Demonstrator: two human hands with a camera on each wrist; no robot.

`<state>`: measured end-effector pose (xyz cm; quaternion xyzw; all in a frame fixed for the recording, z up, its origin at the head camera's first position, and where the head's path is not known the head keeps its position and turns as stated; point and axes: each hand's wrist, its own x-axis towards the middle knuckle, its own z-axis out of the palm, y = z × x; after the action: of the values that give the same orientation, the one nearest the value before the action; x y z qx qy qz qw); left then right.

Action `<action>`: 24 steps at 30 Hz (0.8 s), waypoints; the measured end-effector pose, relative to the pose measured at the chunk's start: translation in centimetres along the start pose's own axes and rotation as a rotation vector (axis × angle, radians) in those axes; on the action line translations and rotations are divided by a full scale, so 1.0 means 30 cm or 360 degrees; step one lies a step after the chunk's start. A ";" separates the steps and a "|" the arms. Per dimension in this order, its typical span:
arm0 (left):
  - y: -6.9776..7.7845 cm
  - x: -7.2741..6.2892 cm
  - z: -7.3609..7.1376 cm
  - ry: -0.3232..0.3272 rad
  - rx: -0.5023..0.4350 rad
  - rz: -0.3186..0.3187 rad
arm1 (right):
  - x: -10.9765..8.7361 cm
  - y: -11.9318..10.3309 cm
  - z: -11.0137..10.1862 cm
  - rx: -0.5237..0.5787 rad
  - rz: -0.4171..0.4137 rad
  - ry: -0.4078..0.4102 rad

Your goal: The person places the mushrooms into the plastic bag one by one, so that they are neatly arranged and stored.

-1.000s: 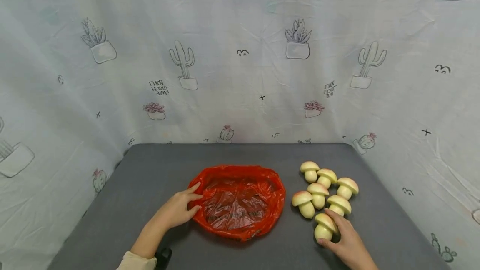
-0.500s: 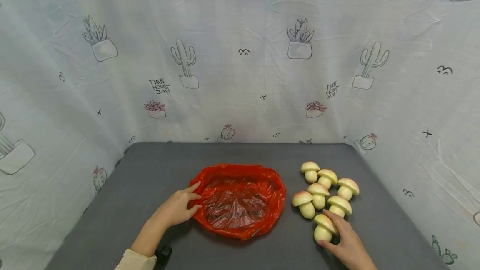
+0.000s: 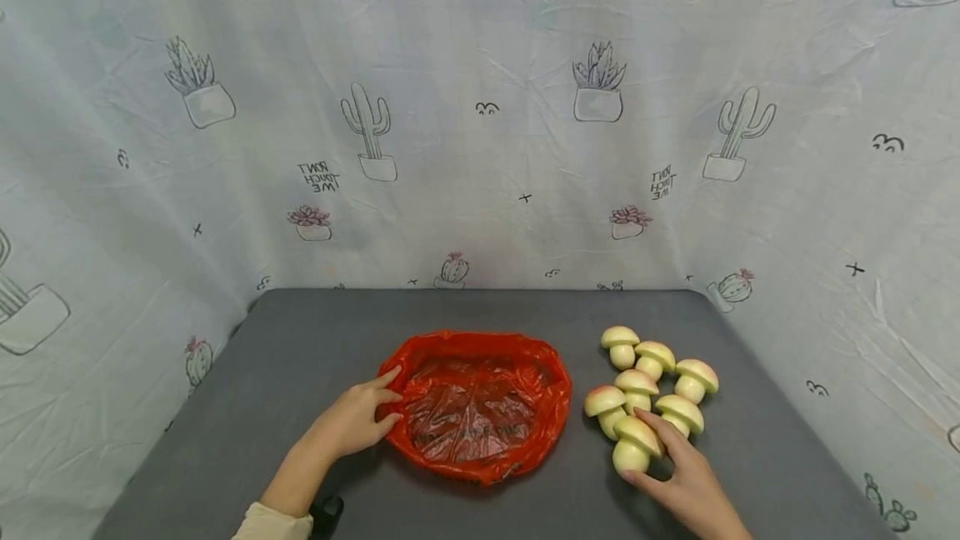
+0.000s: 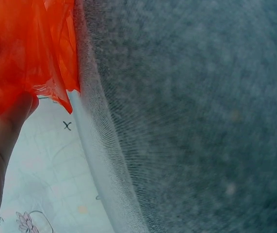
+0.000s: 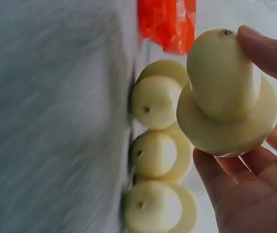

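Note:
A red plastic bag [image 3: 472, 473] stands spread in a round bowl shape on the dark grey table; whether a container lies under it cannot be told. My left hand [image 3: 348, 422] touches its left rim with fingers extended and spread. In the left wrist view, the thumb [image 4: 13, 124] lies against the hanging red plastic. My right hand [image 3: 686, 477] grips a pale yellow mushroom [image 3: 636, 445], probably artificial, between thumb and fingers. The right wrist view shows this mushroom [image 5: 223, 82] raised off the table, stem up in that view. Several similar mushrooms [image 3: 696, 379] lie just behind it.
Grey cloth-like table surface [image 3: 322, 340] surrounds the bag. A pale curtain [image 3: 480, 148] printed with cacti hangs behind and at both sides. A dark strap-like object [image 3: 327, 515] sits by the left sleeve [image 3: 273, 522].
The gripped mushroom has come up and shifted slightly left, now partly covering the mushrooms behind it. My right hand moved with it. The left hand keeps its place at the bag's rim.

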<state>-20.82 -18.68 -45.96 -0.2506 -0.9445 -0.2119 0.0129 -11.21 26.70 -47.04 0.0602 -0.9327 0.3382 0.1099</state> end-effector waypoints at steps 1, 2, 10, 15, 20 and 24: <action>-0.001 0.000 0.001 -0.0002 0.0000 0.0003 | 0.007 -0.004 0.005 0.0002 -0.0037 0.0024; -0.002 -0.001 0.002 -0.0004 -0.0001 0.0007 | 0.015 -0.009 0.010 0.0014 -0.0069 0.0040; -0.001 -0.001 0.000 0.0007 0.0010 0.0040 | 0.119 -0.095 0.053 0.0392 -0.0325 -0.0115; 0.001 0.001 -0.002 0.0007 0.0017 0.0031 | 0.202 -0.174 0.108 0.0558 -0.0496 -0.0287; 0.001 0.004 0.002 0.0010 0.0017 0.0009 | 0.281 -0.241 0.167 0.0628 -0.0565 -0.0415; -0.002 0.005 0.006 -0.0009 -0.0002 0.0018 | 0.337 -0.288 0.218 0.0625 -0.0556 -0.0502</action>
<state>-20.96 -18.59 -46.12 -0.2565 -0.9430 -0.2115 0.0113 -20.46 15.51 -44.11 0.2915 -0.8306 0.4744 0.0064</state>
